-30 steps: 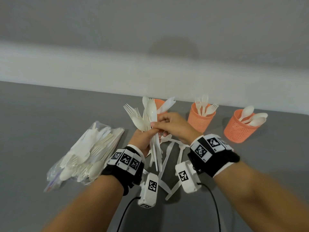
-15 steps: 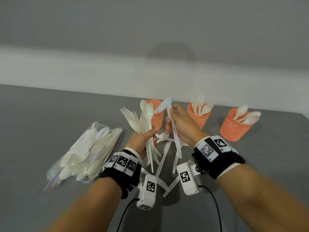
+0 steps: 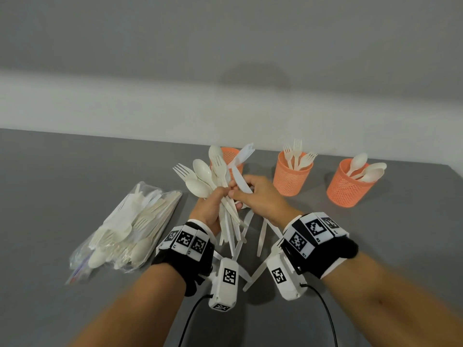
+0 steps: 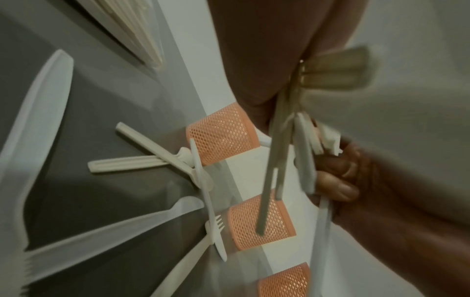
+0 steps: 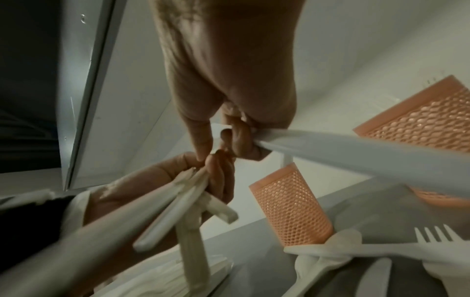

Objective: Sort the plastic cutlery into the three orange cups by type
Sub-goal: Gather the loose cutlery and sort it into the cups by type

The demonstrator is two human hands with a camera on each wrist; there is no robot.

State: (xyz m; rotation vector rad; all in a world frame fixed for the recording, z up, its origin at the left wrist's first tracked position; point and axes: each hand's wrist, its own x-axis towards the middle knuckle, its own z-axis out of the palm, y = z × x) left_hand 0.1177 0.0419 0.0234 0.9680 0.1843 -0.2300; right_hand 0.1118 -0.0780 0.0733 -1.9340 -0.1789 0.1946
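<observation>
My left hand grips a fanned bundle of white spoons and forks, its handles hanging down. My right hand touches that bundle with thumb and forefinger while its other fingers curl round a white knife, which juts to the right in the right wrist view. Behind the hands stand three orange mesh cups: the left one holds knives, the middle one forks, the right one spoons.
A clear plastic bag of more cutlery lies on the grey table at the left. Several loose knives and forks lie on the table beneath my hands. A white wall runs close behind the cups.
My right hand, which had lifted the knife up beside the left cup, has come back down against the bundle in my left hand, still holding the knife. The bundle has hardly moved.
</observation>
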